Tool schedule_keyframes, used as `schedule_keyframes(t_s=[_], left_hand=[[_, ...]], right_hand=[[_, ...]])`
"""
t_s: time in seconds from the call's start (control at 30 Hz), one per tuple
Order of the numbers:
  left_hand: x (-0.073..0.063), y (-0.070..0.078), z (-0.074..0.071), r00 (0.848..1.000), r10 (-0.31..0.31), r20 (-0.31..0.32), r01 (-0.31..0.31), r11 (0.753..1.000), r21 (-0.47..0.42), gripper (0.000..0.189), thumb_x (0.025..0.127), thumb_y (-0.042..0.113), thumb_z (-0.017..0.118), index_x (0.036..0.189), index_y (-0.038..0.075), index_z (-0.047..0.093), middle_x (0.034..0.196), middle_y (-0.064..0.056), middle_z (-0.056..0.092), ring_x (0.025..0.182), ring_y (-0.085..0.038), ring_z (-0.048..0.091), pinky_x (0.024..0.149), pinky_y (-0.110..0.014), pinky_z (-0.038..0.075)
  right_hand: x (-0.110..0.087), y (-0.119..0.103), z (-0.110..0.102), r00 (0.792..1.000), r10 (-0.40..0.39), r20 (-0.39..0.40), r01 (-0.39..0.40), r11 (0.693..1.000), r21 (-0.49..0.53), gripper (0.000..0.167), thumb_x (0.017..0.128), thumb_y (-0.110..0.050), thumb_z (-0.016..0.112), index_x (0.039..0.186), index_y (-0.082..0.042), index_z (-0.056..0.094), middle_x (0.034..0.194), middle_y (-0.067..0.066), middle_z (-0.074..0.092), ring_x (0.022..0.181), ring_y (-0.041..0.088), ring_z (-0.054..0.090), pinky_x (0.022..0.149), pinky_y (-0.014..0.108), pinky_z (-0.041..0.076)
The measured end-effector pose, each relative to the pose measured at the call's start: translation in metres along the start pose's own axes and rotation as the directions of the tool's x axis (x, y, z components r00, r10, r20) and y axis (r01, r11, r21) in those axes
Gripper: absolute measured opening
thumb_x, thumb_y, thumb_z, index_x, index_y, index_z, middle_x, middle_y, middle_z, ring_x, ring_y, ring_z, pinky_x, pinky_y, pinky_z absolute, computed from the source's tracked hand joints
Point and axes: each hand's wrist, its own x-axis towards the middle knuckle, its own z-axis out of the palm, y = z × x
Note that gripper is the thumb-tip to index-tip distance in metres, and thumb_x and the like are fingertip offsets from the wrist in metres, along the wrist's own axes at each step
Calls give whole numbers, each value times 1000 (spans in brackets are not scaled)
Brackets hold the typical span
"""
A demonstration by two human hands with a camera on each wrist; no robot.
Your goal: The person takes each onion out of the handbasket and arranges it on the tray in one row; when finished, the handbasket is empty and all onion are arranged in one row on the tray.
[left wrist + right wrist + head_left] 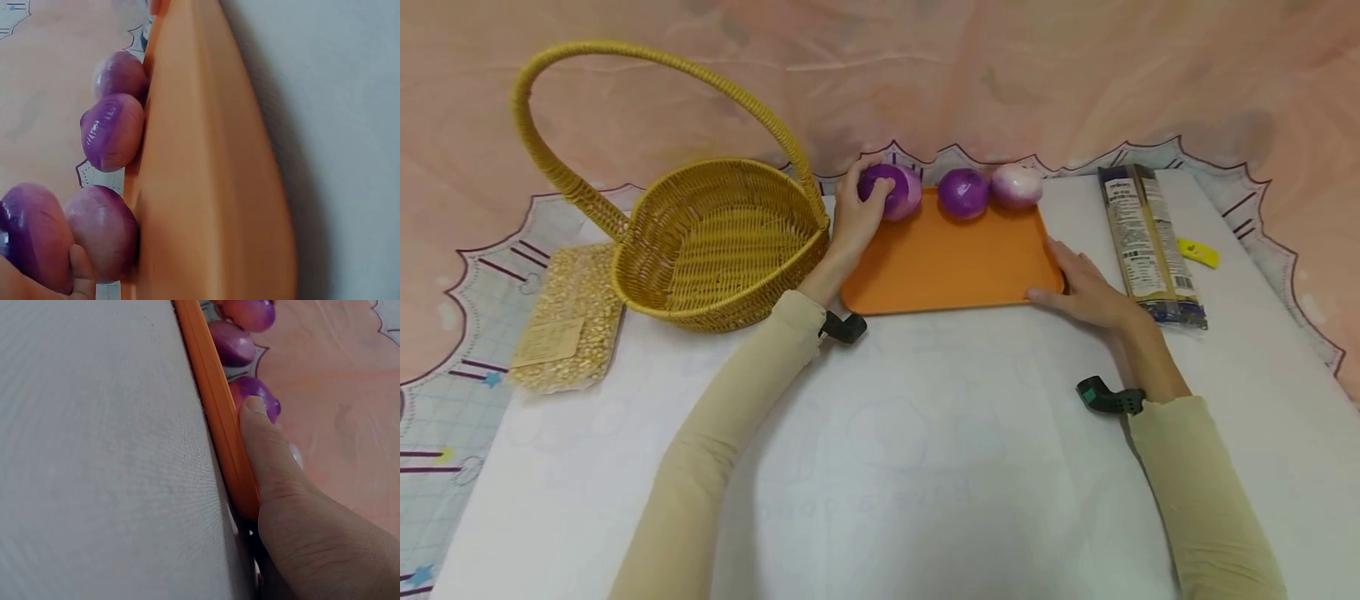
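Note:
My left hand (pixel 859 212) grips a purple onion (pixel 880 179) over the back left corner of an orange tray (pixel 955 267). Right beside it is another onion (pixel 103 234), partly covered by the held one in the head view. Farther right along the tray's back edge are a dark purple onion (pixel 964 193) and a paler onion (pixel 1017 185). My right hand (pixel 1090 287) holds the tray's front right corner, thumb (pixel 265 444) on the rim in the right wrist view and fingers along the right side. Part of the right fingers is hidden in the right wrist view.
Left of the tray stands a yellow wicker basket (pixel 722 321) with a tall arched handle. A bag of yellow kernels (pixel 568 317) lies beside it. To the right are a long dark printed packet (pixel 1150 242) and a small yellow piece (pixel 1198 252). A pinkish cloth (pixel 925 75) hangs behind.

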Motion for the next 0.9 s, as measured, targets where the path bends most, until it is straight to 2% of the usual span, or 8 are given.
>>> schedule_keyframes(t_s=[0.2, 0.27, 0.5, 0.77, 0.9], left_hand=[[1, -6, 5, 990, -140, -16, 141, 988, 55, 46, 93, 33, 55, 137, 29, 45, 147, -7, 31, 133, -24, 37, 113, -40, 34], [2, -8, 6, 987, -161, -28, 162, 984, 66, 47, 92, 34, 55, 137, 31, 43, 147, -7, 28, 134, -25, 36, 112, -41, 35], [8, -10, 6, 993, -104, -51, 109, 990, 93, 49, 91, 30, 60, 138, 28, 44, 147, -7, 25, 134, -28, 32, 111, -42, 35], [12, -12, 4, 994, -86, -72, 99, 974, 203, 49, 91, 34, 61, 137, 29, 44, 149, -9, 26, 135, -29, 35, 111, -45, 33], [12, -12, 4, 995, -75, -67, 87, 973, 213, 49, 91, 33, 62, 137, 28, 45, 148, -10, 27, 135, -31, 35, 112, -45, 32]], right_hand=[[0, 2, 1, 1000, -27, -16, 27, 1000, 10, 96, 93, -46, 60, 156, -9, -3, 164, 16, -1, 152, 35, -1, 123, 49, -8], [1, 3, 2, 999, -27, -20, 27, 1000, 12, 97, 93, -46, 60, 156, -9, -3, 164, 16, 0, 152, 34, -1, 123, 49, -8], [0, 2, -1, 1000, 2, -5, -2, 1000, 15, 98, 92, -48, 60, 156, -13, -5, 165, 12, -3, 152, 32, -4, 123, 48, -10], [2, 2, 0, 1000, 2, 0, -2, 1000, 13, 98, 92, -48, 59, 156, -11, -5, 165, 13, -3, 152, 32, -4, 123, 48, -10], [2, 3, 0, 1000, 5, -1, -5, 1000, 13, 98, 92, -48, 59, 156, -9, -4, 164, 14, -3, 152, 33, -4, 123, 48, -10]])
